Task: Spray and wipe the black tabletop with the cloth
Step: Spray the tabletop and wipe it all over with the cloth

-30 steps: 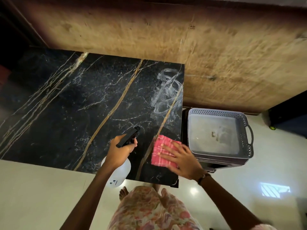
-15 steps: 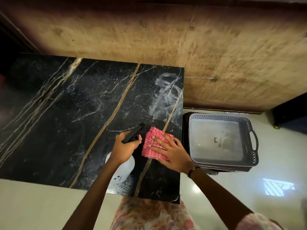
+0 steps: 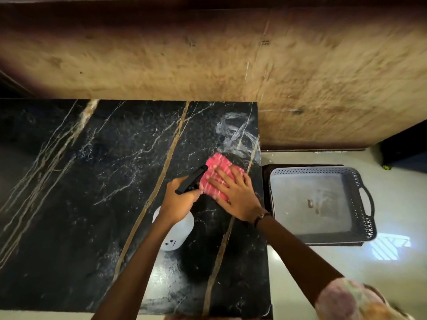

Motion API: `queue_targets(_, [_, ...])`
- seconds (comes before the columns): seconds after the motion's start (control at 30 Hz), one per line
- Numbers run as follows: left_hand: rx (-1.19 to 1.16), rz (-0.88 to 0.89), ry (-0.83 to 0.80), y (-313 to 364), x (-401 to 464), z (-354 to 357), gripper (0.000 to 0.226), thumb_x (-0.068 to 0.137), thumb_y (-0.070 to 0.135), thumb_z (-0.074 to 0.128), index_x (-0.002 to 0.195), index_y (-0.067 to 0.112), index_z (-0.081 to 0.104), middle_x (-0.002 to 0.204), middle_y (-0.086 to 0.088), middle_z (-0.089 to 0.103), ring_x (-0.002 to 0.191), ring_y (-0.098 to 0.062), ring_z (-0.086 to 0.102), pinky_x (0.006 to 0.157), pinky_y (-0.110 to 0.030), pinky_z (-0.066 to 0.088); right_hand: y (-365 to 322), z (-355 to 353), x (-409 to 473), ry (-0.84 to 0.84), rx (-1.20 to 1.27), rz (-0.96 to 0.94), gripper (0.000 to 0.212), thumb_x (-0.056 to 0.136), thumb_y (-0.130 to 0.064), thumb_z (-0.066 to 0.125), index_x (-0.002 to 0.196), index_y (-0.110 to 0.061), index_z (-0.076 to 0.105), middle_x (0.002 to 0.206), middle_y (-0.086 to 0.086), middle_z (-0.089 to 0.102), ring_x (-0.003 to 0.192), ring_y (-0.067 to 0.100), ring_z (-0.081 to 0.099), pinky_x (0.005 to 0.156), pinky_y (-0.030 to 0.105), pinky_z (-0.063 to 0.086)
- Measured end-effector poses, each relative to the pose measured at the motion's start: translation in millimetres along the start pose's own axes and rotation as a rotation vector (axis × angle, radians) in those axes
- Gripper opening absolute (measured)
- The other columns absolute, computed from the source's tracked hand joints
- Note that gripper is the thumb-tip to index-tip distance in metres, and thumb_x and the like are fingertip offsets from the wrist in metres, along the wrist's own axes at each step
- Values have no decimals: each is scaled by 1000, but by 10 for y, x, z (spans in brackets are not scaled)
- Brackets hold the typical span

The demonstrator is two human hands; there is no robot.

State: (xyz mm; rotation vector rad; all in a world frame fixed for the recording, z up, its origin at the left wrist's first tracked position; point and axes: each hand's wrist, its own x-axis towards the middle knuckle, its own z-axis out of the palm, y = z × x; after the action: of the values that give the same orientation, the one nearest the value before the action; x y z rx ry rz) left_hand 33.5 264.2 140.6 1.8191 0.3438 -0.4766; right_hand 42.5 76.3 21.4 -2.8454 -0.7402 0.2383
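The black tabletop [image 3: 76, 192] fills the left and centre of the view; it is dark marble-patterned stone with gold and white veins running diagonally. Its far edge meets a tan, mottled wall [image 3: 208, 56]. Near the tabletop's centre-right, the left hand [image 3: 179, 199] is closed around the black trigger head of a spray bottle [image 3: 176, 234], whose white body shows beneath the wrist, over the tabletop. Just beside it to the right, the right hand [image 3: 235, 192] lies flat with fingers spread, palm pressing the cloth [image 3: 216, 172] onto the tabletop. The cloth is pink-red with pale stripes and sits near the tabletop's right edge. Beyond the cloth, toward the far right corner, whitish swirl streaks [image 3: 238, 132] mark the surface. A dark band [image 3: 261, 217] circles the right wrist. Right of the tabletop, lower down, stands a grey plastic basket [image 3: 367, 218] with perforated sides and a dark handle, on a pale floor [image 3: 392, 273].
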Motion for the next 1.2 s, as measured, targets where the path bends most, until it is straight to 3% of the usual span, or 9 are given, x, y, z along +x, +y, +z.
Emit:
queue_targets(0.13, [-19, 11, -19, 99, 203, -59, 14, 81, -8, 52, 73, -2, 61, 44, 7, 45, 34, -4, 37, 40, -12, 29, 406, -3, -369, -10, -44, -146, 54, 94, -57, 34, 145, -43, 28, 155, -6, 28, 143, 26, 21, 112, 48, 18])
queue_targets(0.33, [-43, 6, -26, 195, 477, -138, 23, 81, -9, 51, 67, 7, 60, 54, -4, 52, 34, -5, 40, 41, -14, 30, 904, -192, 118, 64, -3, 181, 56, 92, -57, 33, 144, -37, 31, 153, 1, 33, 139, 33, 27, 106, 58, 30])
queue_targets(0.4, [-35, 11, -28, 212, 572, -158, 17, 81, -7, 52, 71, 3, 61, 67, -17, 54, 34, -5, 40, 42, -17, 31, 839, -221, 488, 64, 15, 259, 57, 90, -58, 32, 144, -38, 33, 154, -1, 30, 140, 35, 25, 106, 59, 28])
queue_targets(0.5, [-45, 13, -38, 259, 692, -184, 17, 82, -7, 52, 72, 4, 61, 67, -18, 53, 35, -4, 39, 44, -20, 31, 593, -159, 896, 67, 42, 302, 57, 90, -58, 31, 144, -39, 33, 155, -2, 28, 141, 36, 22, 108, 60, 21])
queue_targets(0.73, [-83, 19, -28, 390, 981, -270, 19, 80, -11, 49, 71, 2, 60, 75, -20, 53, 34, -3, 39, 38, -12, 32, 740, -133, 484, 77, -67, 5, 55, 92, -59, 33, 144, -41, 30, 153, -4, 31, 140, 29, 26, 110, 48, 23])
queue_targets(0.9, [-46, 44, -31, 457, 1175, -394, 26, 79, -10, 50, 68, 10, 61, 68, -11, 56, 34, -2, 42, 39, -11, 32, 1056, -247, 824, 98, 2, 285, 58, 89, -59, 33, 143, -39, 32, 152, -1, 34, 136, 36, 32, 102, 57, 35])
queue_targets(1.03, [-12, 76, -23, 480, 1277, -481, 25, 79, -8, 51, 67, 11, 62, 57, -3, 52, 35, -4, 42, 43, -14, 32, 843, -332, 1538, 74, 71, 476, 62, 87, -59, 24, 146, -40, 28, 159, -4, 18, 142, 39, 16, 109, 58, 19])
queue_targets(1.1, [-24, 82, -29, 486, 1318, -523, 26, 79, -11, 50, 67, 9, 61, 59, -6, 52, 35, -3, 42, 40, -13, 33, 665, -304, 1758, 60, 91, 447, 62, 88, -59, 22, 146, -40, 27, 159, -4, 16, 142, 39, 13, 110, 60, 14])
queue_targets(1.2, [-11, 92, -17, 482, 1387, -596, 25, 77, -13, 48, 66, 6, 61, 67, -17, 53, 34, -3, 38, 39, -15, 31, 571, -239, 1648, 84, 2, 250, 57, 91, -58, 27, 145, -41, 31, 156, -4, 27, 140, 35, 25, 108, 57, 24])
